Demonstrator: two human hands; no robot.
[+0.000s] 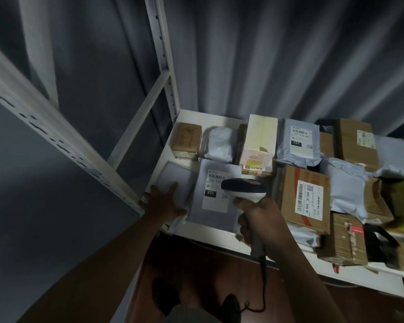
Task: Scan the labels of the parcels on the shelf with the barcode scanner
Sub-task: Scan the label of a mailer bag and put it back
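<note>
two bare forearms reach up from the bottom of the frame toward a white shelf [222, 240] crowded with parcels. right hand [258, 220] has its grip clamped round the handle of a barcode scanner [243, 188], cable trailing down to lower centre, the scanner's head hanging over a flat grey mailer [214, 215] at the shelf's front left corner. its white label [214, 191], marked 231, faces up and sits partly under the scanner head. left hand [161, 203] lies with fingers spread and straight, holding nothing, on a plain grey packet [175, 178] just beside that mailer.

judging by the aim, the scan of this first front parcel looks in hand; whether it has registered cannot be told. to the right, a brown carton [304, 197] with an upright label, a second labelled mailer [297, 142] behind, and many more boxes and bags toward the right edge appear yet to be scanned, several showing no label from this side.
</note>
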